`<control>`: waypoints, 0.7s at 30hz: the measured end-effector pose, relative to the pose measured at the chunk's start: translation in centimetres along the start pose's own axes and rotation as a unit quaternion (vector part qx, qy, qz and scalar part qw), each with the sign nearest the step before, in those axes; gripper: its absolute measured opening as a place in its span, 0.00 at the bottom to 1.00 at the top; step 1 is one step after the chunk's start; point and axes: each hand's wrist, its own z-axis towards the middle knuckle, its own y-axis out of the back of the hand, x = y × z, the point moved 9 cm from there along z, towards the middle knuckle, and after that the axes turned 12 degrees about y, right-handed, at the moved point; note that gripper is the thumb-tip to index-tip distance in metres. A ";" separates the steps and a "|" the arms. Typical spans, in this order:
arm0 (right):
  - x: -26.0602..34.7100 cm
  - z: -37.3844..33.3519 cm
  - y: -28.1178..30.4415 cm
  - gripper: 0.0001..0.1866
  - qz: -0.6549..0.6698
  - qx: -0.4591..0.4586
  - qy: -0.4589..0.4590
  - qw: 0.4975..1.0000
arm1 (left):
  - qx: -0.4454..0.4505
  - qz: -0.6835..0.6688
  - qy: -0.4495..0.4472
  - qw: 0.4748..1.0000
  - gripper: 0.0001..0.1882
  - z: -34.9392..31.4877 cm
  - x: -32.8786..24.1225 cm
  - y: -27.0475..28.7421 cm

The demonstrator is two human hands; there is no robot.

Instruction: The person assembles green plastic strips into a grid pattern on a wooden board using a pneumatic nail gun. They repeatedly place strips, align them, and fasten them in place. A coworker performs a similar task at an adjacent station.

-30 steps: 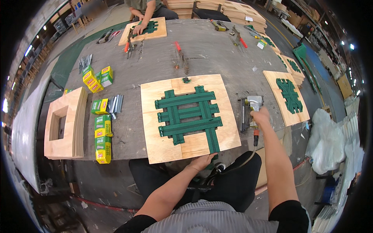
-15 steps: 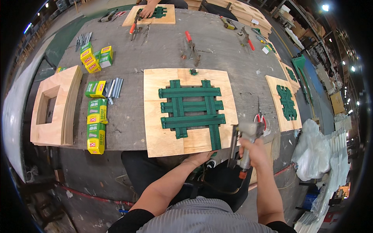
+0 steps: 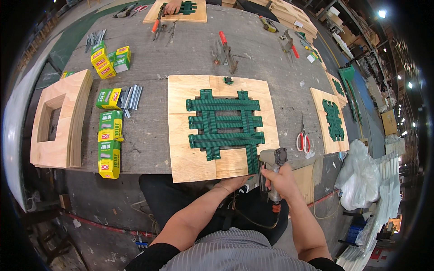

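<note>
A square plywood board (image 3: pixel 192 167) lies at the table's near edge, with interlaced green webbing straps (image 3: pixel 226 140) across its central opening. One upright strap reaches the board's near edge. My left hand (image 3: pixel 233 183) is closed at that edge beside this strap's lower end and appears to grip it; its fingertips are partly hidden. In my right hand (image 3: pixel 284 180) is a grey pneumatic staple gun (image 3: pixel 274 156), fingers wrapped round its handle. The gun's nose is beside the strap's lower end, at the board's near right corner; whether it touches cannot be seen.
Left stand stacked plywood frames (image 3: pixel 38 117), green-yellow staple boxes (image 3: pixel 110 126) and loose staple strips (image 3: pixel 132 97). Red-handled scissors (image 3: pixel 303 141) and a webbed board (image 3: pixel 323 122) lie right. Pincers (image 3: pixel 228 54) lie beyond my board. Another person's hand (image 3: pixel 172 7) works at the far side.
My right hand has brought the staple gun left, to the strap's lower end at the board's near edge. My left hand stays at the edge. The view has shifted slightly.
</note>
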 end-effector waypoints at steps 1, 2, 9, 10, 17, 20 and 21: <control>0.2 0.0 -0.2 0.05 0.002 0.001 0.005 1.000 | -0.022 0.001 -0.010 1.000 0.23 0.1 -0.1 0.3; 0.1 -0.1 -0.2 0.05 0.005 0.000 0.005 1.000 | -0.040 0.001 -0.019 0.999 0.23 0.0 -0.3 0.5; 0.4 -0.3 -0.8 0.05 0.002 -0.002 0.010 1.000 | -0.048 -0.009 -0.028 0.998 0.20 -0.1 -0.2 0.2; 0.3 -0.5 -0.8 0.05 0.004 -0.006 0.010 1.000 | -0.044 -0.011 -0.030 0.999 0.19 -0.2 -0.3 0.1; 0.1 -0.5 -0.9 0.05 -0.020 0.004 0.005 1.000 | -0.017 -0.013 0.001 1.000 0.17 0.0 -0.1 0.3; 0.0 -0.5 -1.4 0.05 -0.014 0.000 0.007 1.000 | -0.031 -0.021 0.006 0.999 0.17 -0.2 -0.1 0.8; -0.1 -0.5 -1.6 0.06 -0.008 0.008 0.007 1.000 | -0.036 -0.016 -0.001 0.999 0.18 -0.2 -0.4 1.0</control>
